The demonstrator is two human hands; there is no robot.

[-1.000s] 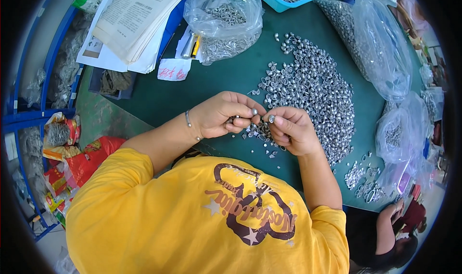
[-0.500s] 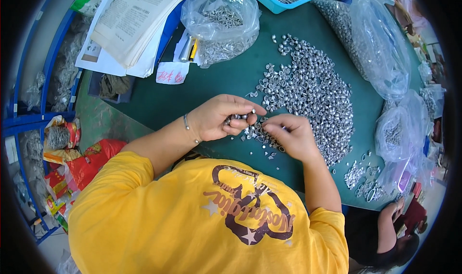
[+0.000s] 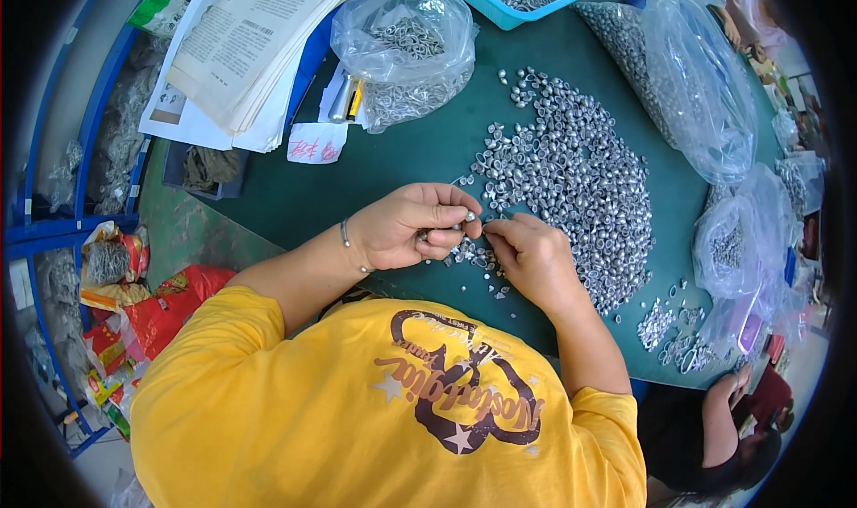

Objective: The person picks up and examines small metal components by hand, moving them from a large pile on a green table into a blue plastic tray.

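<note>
My left hand (image 3: 406, 227), with a bracelet at its wrist, is closed around a few small silver metal pieces. One rounded metal piece (image 3: 470, 216) shows between its thumb and forefinger. Close beside those fingertips, my right hand (image 3: 540, 260) is closed in a pinch; anything between its fingers is too small to make out. Both hands are over the near edge of a large pile of small domed, hollow metal pieces (image 3: 580, 182). Several loose pieces lie below the fingers on the green tabletop (image 3: 393, 164).
A clear bag of metal parts (image 3: 406, 53) stands beyond my left hand, near stacked papers (image 3: 245, 57) and a lighter (image 3: 355, 102). A blue tray (image 3: 513, 17) sits at the back. More filled plastic bags (image 3: 705, 97) line the right side. Another person's arm (image 3: 717, 423) is at lower right.
My left thumb and forefinger have closed on a rounded metal piece. My right hand has shifted slightly left, its fingers now pinched together near the left fingertips.
</note>
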